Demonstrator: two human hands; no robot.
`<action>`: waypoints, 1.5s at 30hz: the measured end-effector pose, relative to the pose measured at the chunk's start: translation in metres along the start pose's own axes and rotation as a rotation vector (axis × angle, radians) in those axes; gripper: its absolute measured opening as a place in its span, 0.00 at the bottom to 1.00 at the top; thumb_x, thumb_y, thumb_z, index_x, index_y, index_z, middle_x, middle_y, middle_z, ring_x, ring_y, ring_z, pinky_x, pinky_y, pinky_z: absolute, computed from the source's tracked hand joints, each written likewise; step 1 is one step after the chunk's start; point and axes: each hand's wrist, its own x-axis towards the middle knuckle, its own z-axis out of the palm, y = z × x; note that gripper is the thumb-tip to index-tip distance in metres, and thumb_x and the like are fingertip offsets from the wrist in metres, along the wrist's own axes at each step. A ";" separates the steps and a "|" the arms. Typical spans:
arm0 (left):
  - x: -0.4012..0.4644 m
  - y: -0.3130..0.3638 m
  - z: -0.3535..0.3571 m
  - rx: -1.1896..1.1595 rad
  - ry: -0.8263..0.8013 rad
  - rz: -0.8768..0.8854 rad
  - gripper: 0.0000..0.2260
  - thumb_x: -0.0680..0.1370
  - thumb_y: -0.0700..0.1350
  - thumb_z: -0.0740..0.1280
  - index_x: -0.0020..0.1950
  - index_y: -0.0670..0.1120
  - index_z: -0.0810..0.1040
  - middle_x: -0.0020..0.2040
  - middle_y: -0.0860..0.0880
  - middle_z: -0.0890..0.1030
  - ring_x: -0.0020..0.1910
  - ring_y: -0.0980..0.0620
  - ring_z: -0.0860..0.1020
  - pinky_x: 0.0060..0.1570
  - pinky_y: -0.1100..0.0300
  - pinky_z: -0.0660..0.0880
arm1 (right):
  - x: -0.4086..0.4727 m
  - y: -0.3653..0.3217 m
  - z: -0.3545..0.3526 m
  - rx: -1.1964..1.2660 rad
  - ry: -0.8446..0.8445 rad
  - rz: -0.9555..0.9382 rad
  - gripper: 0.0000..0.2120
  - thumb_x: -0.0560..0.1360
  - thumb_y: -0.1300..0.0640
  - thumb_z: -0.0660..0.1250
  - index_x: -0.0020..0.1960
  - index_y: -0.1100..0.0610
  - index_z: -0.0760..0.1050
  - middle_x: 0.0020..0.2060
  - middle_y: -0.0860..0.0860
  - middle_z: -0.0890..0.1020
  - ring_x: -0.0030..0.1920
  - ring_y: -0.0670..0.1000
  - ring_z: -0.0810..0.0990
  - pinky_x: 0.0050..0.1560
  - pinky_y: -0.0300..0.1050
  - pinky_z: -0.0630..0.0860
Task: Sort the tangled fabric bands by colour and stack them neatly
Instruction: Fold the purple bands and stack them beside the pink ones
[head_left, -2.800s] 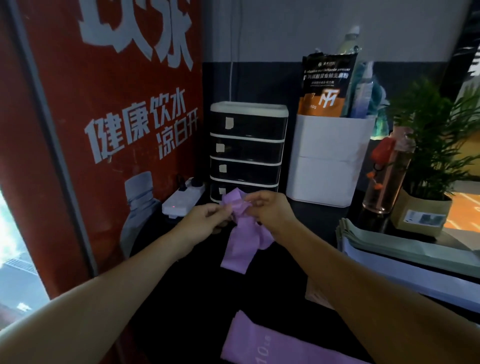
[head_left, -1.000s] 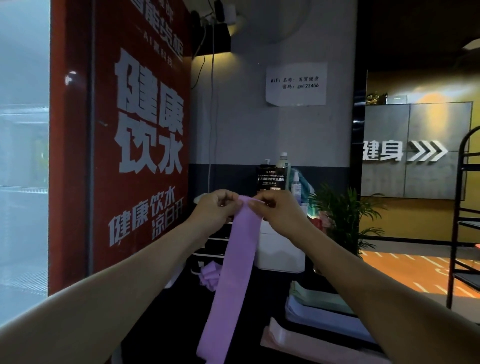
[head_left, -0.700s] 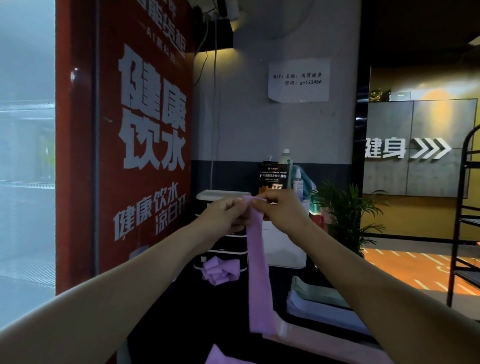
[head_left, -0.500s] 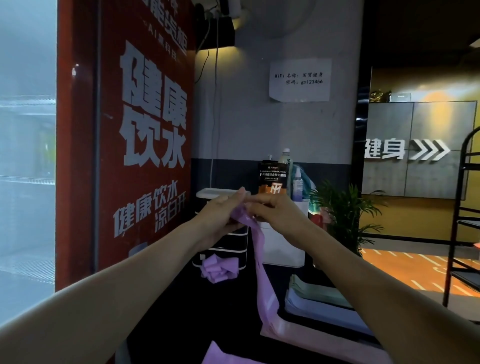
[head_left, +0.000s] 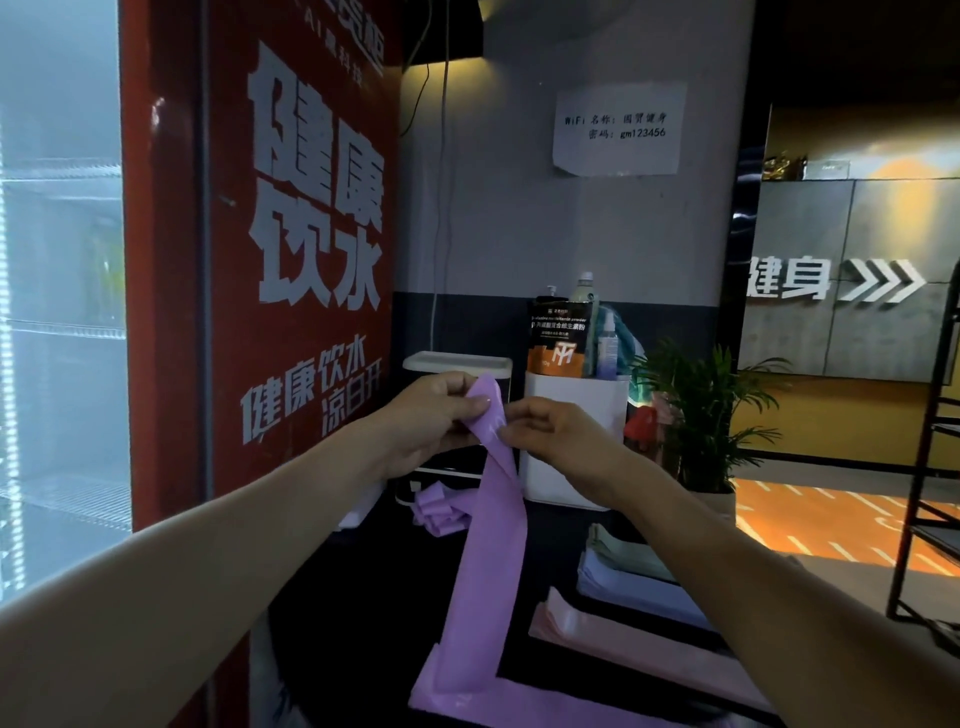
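Note:
A long purple band (head_left: 485, 577) hangs straight down from both hands over the dark counter (head_left: 363, 582). My left hand (head_left: 434, 418) pinches its top end, and my right hand (head_left: 553, 431) pinches the same end from the right. The band's lower end touches a flat purple band (head_left: 467, 701) lying at the counter's front. A crumpled purple bundle (head_left: 436, 512) sits further back, partly hidden by the hanging band. To the right lie flat bands: a pink one (head_left: 639, 649), a pale blue one (head_left: 628, 579) and a pale green one (head_left: 623, 548).
A red drinks cabinet (head_left: 291, 260) stands at the left. At the back are a small drawer unit (head_left: 457, 364), a white bin (head_left: 576, 447) holding bottles and a pouch, and a potted plant (head_left: 701, 410). A black rack (head_left: 930, 493) stands at the far right.
The band was knotted near the counter, then lifted high and let hang. Since half a second ago it has straightened, and its lower end has dropped onto the front purple band.

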 end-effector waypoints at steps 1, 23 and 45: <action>-0.001 0.000 -0.001 -0.001 -0.009 0.003 0.07 0.80 0.35 0.59 0.50 0.42 0.75 0.45 0.44 0.79 0.42 0.52 0.79 0.43 0.63 0.79 | 0.000 0.002 0.001 0.019 -0.021 0.002 0.07 0.73 0.62 0.69 0.49 0.54 0.77 0.45 0.52 0.82 0.46 0.45 0.80 0.49 0.35 0.74; -0.012 -0.053 -0.026 0.085 0.370 0.000 0.06 0.80 0.35 0.58 0.49 0.41 0.74 0.42 0.48 0.77 0.40 0.54 0.76 0.33 0.68 0.77 | -0.058 0.059 -0.015 -0.532 -0.164 0.252 0.11 0.68 0.61 0.75 0.31 0.58 0.74 0.27 0.48 0.68 0.29 0.45 0.65 0.31 0.37 0.62; -0.039 -0.146 -0.020 -0.088 0.483 -0.243 0.14 0.81 0.33 0.55 0.66 0.34 0.69 0.54 0.39 0.76 0.39 0.52 0.73 0.41 0.61 0.73 | -0.148 0.127 -0.039 0.301 0.427 0.665 0.18 0.73 0.70 0.66 0.31 0.57 0.63 0.23 0.51 0.65 0.26 0.46 0.64 0.32 0.39 0.65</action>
